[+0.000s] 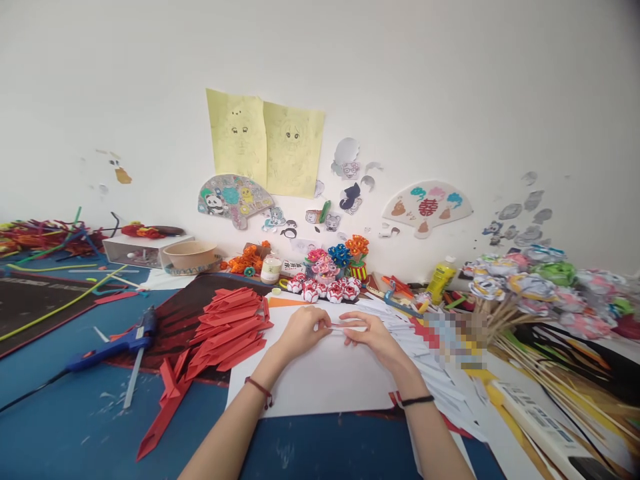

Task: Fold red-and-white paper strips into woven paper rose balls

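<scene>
Paper strip [346,327]: slender, white, reddish-edged.
Folded red paper [227,330]: flat, pointed, heaped.
Left hand [303,328]: pinching strip's left end.
Right hand [372,332]: pinching its right.

Reds and whites against blue

Paper strip held [351,328]: pale, reddish line along it. Folded pieces [227,330] solid red; sheet [330,387] plain white. Table [65,433] blue, pale flecks. Glue gun [107,350] also blue. Wristbands: left band [258,385] dark red, right band [419,400] black. Small pot [359,272] striped red and yellow; bottle [440,281] yellow. Right-hand fan [427,207] white, with red lettering, blue and pink cloud shapes, brown motifs. Drawing sheets [237,157] pale yellow, dark linework.
</scene>
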### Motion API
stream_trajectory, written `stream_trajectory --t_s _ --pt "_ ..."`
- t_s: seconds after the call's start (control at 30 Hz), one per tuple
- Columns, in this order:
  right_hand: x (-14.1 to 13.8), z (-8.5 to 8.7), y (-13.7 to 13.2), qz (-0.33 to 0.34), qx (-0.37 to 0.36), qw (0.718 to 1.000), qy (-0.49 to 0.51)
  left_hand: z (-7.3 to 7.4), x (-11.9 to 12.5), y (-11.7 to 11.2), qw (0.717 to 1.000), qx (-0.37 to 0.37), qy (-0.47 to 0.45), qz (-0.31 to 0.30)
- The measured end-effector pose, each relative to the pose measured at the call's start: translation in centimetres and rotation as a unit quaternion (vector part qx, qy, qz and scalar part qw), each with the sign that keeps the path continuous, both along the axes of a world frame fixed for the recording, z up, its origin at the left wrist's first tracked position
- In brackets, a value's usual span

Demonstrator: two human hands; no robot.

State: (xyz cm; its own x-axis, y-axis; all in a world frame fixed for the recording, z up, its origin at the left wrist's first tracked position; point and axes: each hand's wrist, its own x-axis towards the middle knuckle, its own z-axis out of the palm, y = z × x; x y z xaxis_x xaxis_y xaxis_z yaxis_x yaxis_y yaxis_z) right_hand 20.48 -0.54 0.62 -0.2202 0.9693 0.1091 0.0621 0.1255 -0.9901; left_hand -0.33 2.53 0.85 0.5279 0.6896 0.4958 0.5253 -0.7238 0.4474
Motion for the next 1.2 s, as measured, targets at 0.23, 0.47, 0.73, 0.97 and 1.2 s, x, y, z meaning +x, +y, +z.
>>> stream_trajectory --t_s 0.23,0.47,0.73,0.97,1.2 --pt "-0.3 -1.2 1.2 -0.106 0.045 0.991 0.062 1.3 -1.5 0.3 0.991 0.018 0.051 0.122" --pt "-0.8 -1.1 1.0 -0.096 0.063 0.992 0.057 0.5 -4.2 1.2 0.888 0.135 0.168 0.406" --pt "-0.9 -0.8 0.4 -0.084 0.045 0.994 0.044 -1.9 -4.4 2.4 0.897 0.125 0.144 0.399" --pt "-1.1 -0.7 0.3 -0.069 0.036 0.996 0.048 -2.1 -4.7 2.9 0.900 0.133 0.119 0.398" --pt "-1.2 -0.8 0.4 -0.032 0.046 0.997 0.049 -2.3 -4.5 2.9 0.893 0.145 0.127 0.406"
